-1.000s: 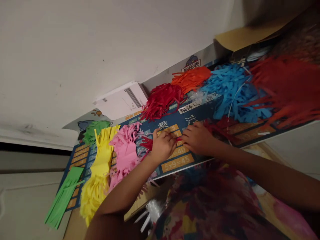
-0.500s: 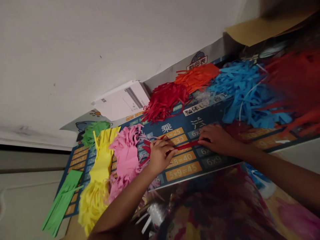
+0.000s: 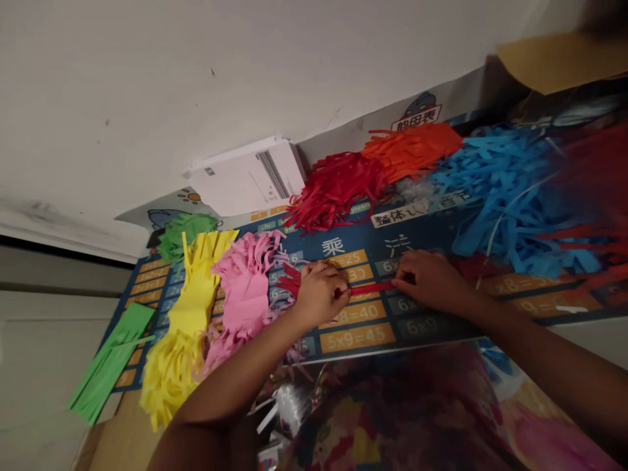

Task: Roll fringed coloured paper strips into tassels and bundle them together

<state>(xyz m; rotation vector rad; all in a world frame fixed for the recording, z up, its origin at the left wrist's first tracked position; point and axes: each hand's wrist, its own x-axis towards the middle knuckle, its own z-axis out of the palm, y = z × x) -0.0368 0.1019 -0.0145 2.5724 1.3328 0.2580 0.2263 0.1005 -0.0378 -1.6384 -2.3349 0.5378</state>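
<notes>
So the red paper strip [image 3: 371, 287] is stretched flat and pretty taut between the person's two hands, right over the orange number boxes of a blue multiplication chart [image 3: 358, 337]. The left hand [image 3: 318, 296] is curled into a loose fist around the strip's left end, knuckles up, with more red fringe poking out behind it. The right hand [image 3: 428, 279] is flatter, palm down, with its fingertips bunched and closed on the other end. Both forearms come in low from the bottom corners, the wrists resting near the chart. The strip looks like thin craft paper, narrow and straight-edged. Just left of the left hand there's a pink fringed sheet [image 3: 245, 288], then a yellow fringed sheet [image 3: 191, 307], both cut into floppy tassels, and further out some flat green strips [image 3: 105, 369]. Up along the wall side sit loose heaps of cut strips: a red pile [image 3: 338, 190], an orange pile [image 3: 415, 147] and a big tangled blue pile [image 3: 500, 190]. A white box [image 3: 245, 180] leans by the wall, behind the red pile.
</notes>
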